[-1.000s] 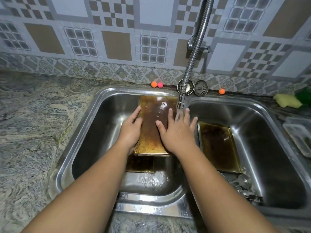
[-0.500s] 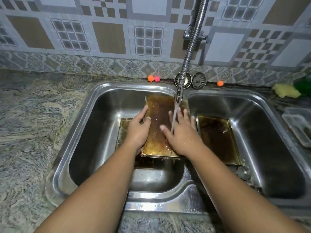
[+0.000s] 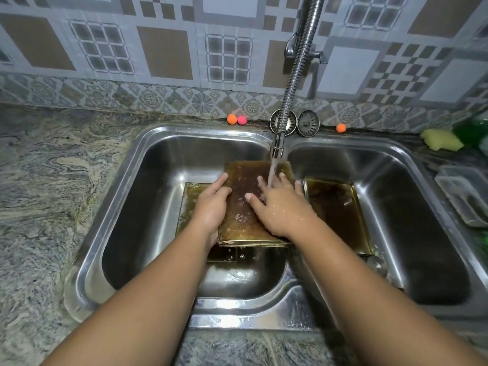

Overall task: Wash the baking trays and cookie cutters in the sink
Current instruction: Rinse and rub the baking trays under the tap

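The task is judged to be at an early stage. One baking tray (image 3: 245,207), brown with baked-on residue, is held tilted in the left basin of the sink (image 3: 132,207) under the running tap (image 3: 277,147). A second tray (image 3: 190,204) is seen beneath it, and a third tray (image 3: 338,212) in the right basin looks unwashed. Cookie cutters cannot be clearly made out. The left hand (image 3: 211,207) is clamped on the tray's left edge, fingers together. The right hand (image 3: 280,207) is laid flat on the tray's face, fingers spread under the stream.

Patterned tile wall (image 3: 163,51) — marbled stone counter (image 3: 47,180).
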